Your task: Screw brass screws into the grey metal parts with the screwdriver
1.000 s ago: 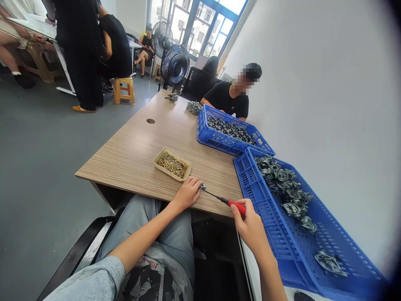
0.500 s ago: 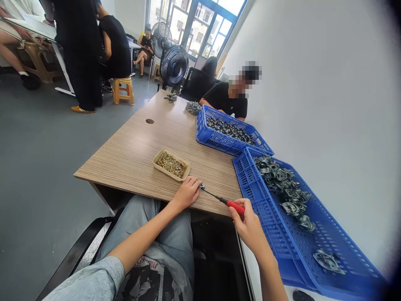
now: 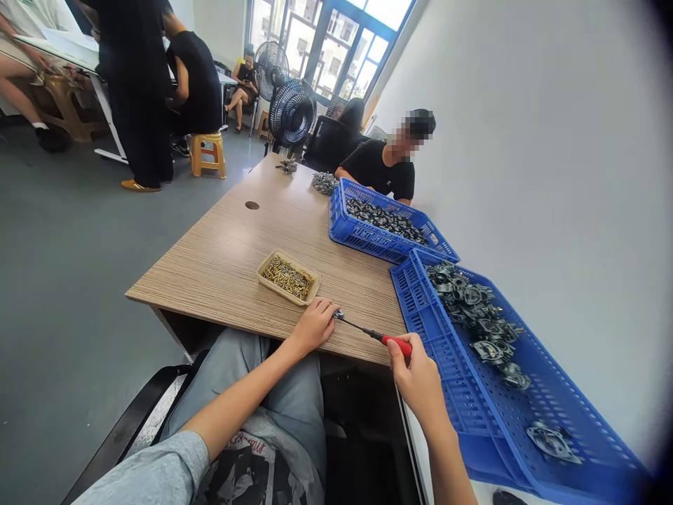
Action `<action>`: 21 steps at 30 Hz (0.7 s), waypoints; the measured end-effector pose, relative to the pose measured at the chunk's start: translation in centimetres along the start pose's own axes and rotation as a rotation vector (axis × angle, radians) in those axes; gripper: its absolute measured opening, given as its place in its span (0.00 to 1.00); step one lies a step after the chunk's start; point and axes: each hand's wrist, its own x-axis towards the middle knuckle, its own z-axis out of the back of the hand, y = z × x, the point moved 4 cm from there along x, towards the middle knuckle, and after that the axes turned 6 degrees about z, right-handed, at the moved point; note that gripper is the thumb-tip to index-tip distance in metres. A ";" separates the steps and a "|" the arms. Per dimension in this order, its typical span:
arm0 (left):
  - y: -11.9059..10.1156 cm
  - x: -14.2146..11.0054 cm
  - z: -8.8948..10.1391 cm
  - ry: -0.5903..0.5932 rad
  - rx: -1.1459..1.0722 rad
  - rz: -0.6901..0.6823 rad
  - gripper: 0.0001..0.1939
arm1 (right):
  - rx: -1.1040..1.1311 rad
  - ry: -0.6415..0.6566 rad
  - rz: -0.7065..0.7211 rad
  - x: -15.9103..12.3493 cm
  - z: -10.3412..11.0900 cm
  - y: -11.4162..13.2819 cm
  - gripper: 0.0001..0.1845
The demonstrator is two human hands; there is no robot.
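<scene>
My left hand (image 3: 315, 325) rests at the near edge of the wood-grain desk (image 3: 210, 270), its fingers shut on a small metal part (image 3: 339, 315) that they mostly hide. My right hand (image 3: 415, 372) is shut on a red-handled screwdriver (image 3: 397, 343), and the thin shaft reaches left to that part. A shallow beige tray of brass screws (image 3: 288, 278) sits just beyond my left hand. Right of my right hand is a blue plastic crate (image 3: 436, 351) holding grey metal castings (image 3: 473, 305).
A second blue crate (image 3: 357, 235) of dark metal parts stands further along the desk. Beyond it lie a heap of metal parts (image 3: 324, 183) and a co-worker in a black shirt (image 3: 376, 170). A white wall runs along the right side. Other people, fans and stools stand at the back.
Both hands stay at the desk edge with the screwdriver tip at the metal part. The whole view has shifted only slightly.
</scene>
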 end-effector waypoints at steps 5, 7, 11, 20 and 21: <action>-0.5 -0.4 0.0 -0.006 0.016 -0.011 0.21 | 0.093 -0.054 0.013 0.9 0.5 -1.2 0.21; -0.6 -0.7 0.0 -0.031 0.032 0.006 0.23 | 0.115 -0.129 -0.009 1.4 0.7 -2.3 0.22; -0.5 -0.7 -0.1 -0.047 0.074 0.073 0.22 | 0.126 -0.243 -0.022 2.4 -1.0 -4.6 0.25; -1.8 -0.1 0.2 0.029 0.167 0.111 0.12 | 0.072 -0.231 0.055 4.6 -7.7 -8.1 0.29; -1.9 -0.1 0.2 0.019 0.166 0.132 0.11 | 0.065 -0.224 0.060 4.8 -8.1 -8.2 0.29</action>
